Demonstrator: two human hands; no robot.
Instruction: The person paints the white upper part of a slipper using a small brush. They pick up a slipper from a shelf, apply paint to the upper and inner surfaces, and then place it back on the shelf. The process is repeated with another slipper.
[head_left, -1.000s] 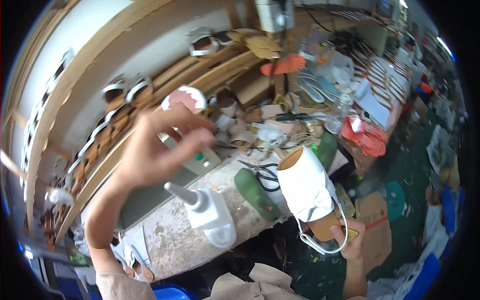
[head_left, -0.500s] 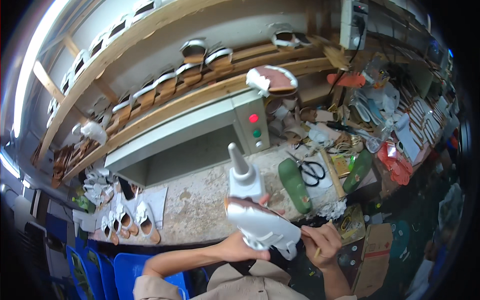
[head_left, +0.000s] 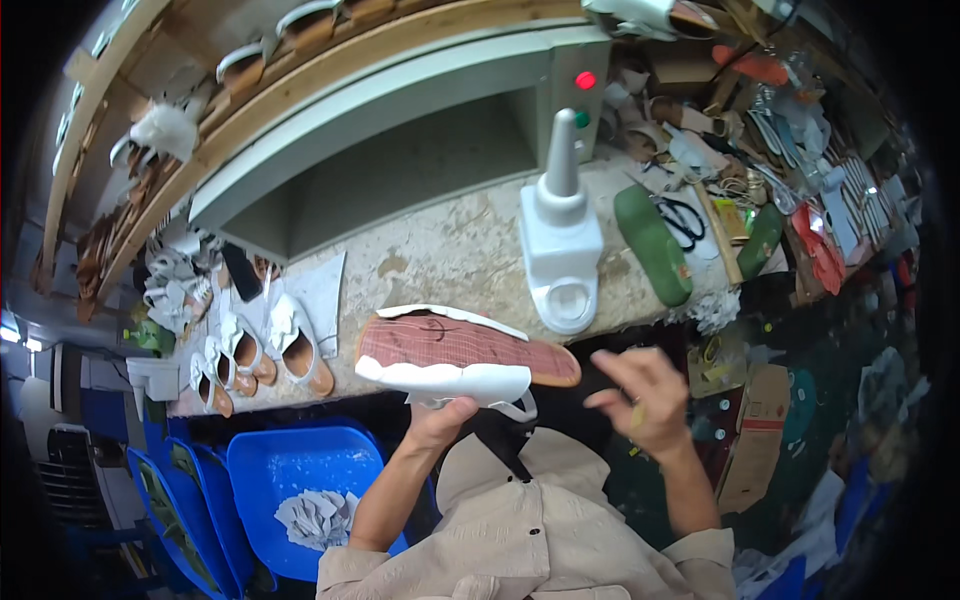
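- Currently, your left hand [head_left: 437, 426] is closed around the near side of a white sandal [head_left: 455, 347] in the lower middle of the frame; your thumb lies along its white edge, and the other fingers are hidden beneath it.
- You have the sandal bottom up, its reddish-brown underside facing you, the broad end toward the left and the narrow end toward the right. A white strap [head_left: 527, 407] loops down from its near side, just right of your left thumb.
- Your right hand [head_left: 652, 405] is at the lower right of centre, just right of the narrow end and apart from it. Its thumb and forefinger are spread; a small yellowish thing shows at the palm, and blur keeps you from telling whether it is gripped.
- Beyond the sandal, on the pale workbench [head_left: 430, 265], you have a white bottle-like device [head_left: 562, 240] near the centre and, right of it, a green shoe last [head_left: 650, 245].
- At the left of the frame, more white sandals [head_left: 297, 347] stand in a row on the bench; below them a blue tub [head_left: 295, 455] holds pale scraps [head_left: 315, 518].
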